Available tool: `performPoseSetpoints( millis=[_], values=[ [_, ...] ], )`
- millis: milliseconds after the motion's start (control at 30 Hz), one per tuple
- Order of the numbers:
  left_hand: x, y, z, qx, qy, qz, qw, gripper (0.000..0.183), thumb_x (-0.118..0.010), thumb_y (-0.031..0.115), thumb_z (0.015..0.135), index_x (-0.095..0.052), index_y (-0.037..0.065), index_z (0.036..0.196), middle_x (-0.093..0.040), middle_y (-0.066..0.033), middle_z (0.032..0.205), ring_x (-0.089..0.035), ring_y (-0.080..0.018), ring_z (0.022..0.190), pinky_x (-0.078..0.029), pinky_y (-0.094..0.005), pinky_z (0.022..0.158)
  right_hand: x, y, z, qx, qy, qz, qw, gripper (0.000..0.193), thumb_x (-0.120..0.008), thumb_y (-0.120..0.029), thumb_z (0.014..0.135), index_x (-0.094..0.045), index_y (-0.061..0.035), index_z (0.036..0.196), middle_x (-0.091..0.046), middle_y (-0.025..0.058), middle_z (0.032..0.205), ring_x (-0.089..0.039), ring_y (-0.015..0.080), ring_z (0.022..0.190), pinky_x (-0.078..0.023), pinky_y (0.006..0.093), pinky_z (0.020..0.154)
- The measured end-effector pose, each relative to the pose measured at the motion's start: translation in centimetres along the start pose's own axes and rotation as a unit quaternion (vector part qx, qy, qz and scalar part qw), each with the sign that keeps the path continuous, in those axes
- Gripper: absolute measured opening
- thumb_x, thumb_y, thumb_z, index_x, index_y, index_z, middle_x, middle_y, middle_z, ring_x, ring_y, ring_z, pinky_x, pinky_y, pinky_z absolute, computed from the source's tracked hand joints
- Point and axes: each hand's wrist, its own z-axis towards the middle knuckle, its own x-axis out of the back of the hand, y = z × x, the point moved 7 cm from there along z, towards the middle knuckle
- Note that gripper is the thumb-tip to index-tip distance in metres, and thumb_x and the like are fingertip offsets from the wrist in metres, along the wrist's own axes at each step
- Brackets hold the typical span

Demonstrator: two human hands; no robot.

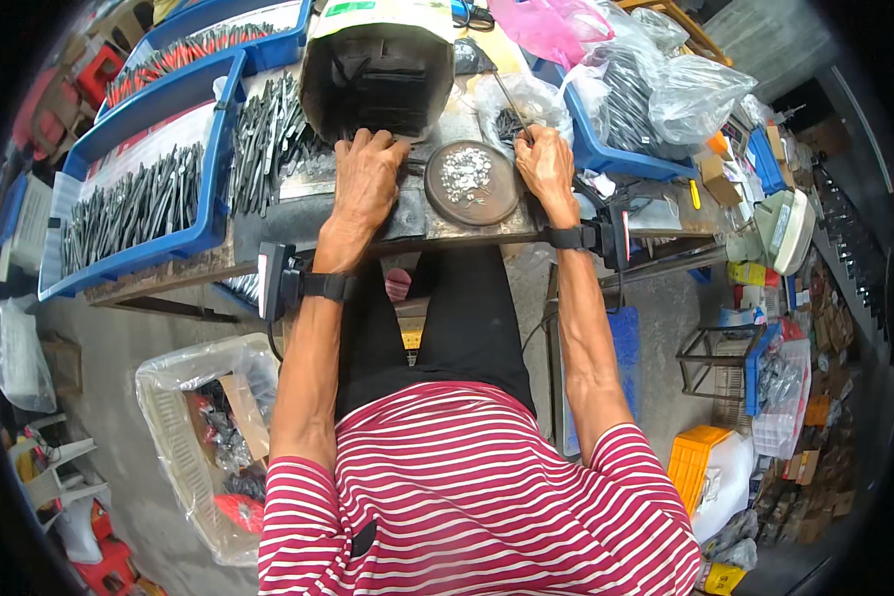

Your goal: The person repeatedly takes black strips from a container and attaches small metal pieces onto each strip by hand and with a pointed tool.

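Note:
My left hand (370, 171) rests at the front of the worktable, its fingers bent at the lower edge of an open box (392, 84) with a dark inside. What those fingers hold, if anything, is hidden. In my right hand (546, 169) is a thin rod-like tool (510, 101), pinched and slanting up to the left. Between the hands sits a round brown dish (449, 207) with many small silvery-white pieces (467, 173) heaped in it. Left of the box lies a loose pile of slim dark metal parts (266, 144). A clear plastic bag (551, 99) of small dark parts stands behind my right hand.
Blue trays (219, 199) of slim dark parts and red-handled ones stand on the left. At the right, another blue tray (616, 159) bears bagged dark parts (634, 104). A pink bag (551, 28) lies behind. A plastic-lined basket (174, 417) is on the floor, lower left.

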Motion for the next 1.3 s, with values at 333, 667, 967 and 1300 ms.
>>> performPoseSetpoints(
  millis=[333, 667, 967, 1300],
  values=[
    [0.4, 0.3, -0.8, -0.024, 0.029, -0.025, 0.999, 0.024, -0.054, -0.006, 0.062, -0.054, 0.008, 0.081, -0.056, -0.0054, 0.084, -0.049, -0.0239, 0.086, -0.035, -0.0357, 0.071, -0.7, -0.5, 0.6, 0.074, -0.065, -0.088, 0.991, 0.018, -0.057, -0.013, 0.072, -0.057, -0.0022, 0.086, -0.057, 0.0184, 0.077, -0.055, 0.0352, 0.079, -0.043, 0.0430, 0.070],
    [1.1, 0.7, -1.0, -0.037, 0.050, -0.053, 0.997, 0.021, -0.053, -0.006, 0.066, -0.051, 0.005, 0.084, -0.055, -0.0079, 0.081, -0.048, -0.0245, 0.085, -0.035, -0.0363, 0.077, -0.3, -0.8, 0.2, 0.125, -0.026, -0.043, 0.991, 0.016, -0.053, -0.015, 0.071, -0.051, 0.0004, 0.076, -0.053, 0.0206, 0.078, -0.052, 0.0385, 0.073, -0.040, 0.0470, 0.066],
    [3.0, -0.2, -1.2, 0.035, 0.121, -0.197, 0.972, 0.007, -0.053, -0.001, 0.076, -0.054, 0.002, 0.082, -0.055, -0.0077, 0.076, -0.051, -0.0203, 0.076, -0.038, -0.0304, 0.069, 2.4, -0.8, -0.4, 0.003, 0.059, 0.142, 0.988, 0.019, -0.057, -0.014, 0.073, -0.056, 0.0048, 0.075, -0.056, 0.0194, 0.060, -0.056, 0.0286, 0.053, -0.043, 0.0363, 0.051],
    [3.5, -0.3, -3.7, 0.202, 0.038, -0.520, 0.829, 0.006, -0.057, 0.004, 0.077, -0.056, 0.000, 0.081, -0.055, -0.0001, 0.073, -0.049, -0.0054, 0.065, -0.040, -0.0188, 0.058, 3.1, -6.5, -5.2, -0.127, -0.099, 0.538, 0.828, 0.003, -0.060, 0.000, 0.069, -0.058, 0.0002, 0.070, -0.051, 0.0028, 0.052, -0.045, 0.0079, 0.042, -0.035, 0.0195, 0.040]
  ],
)
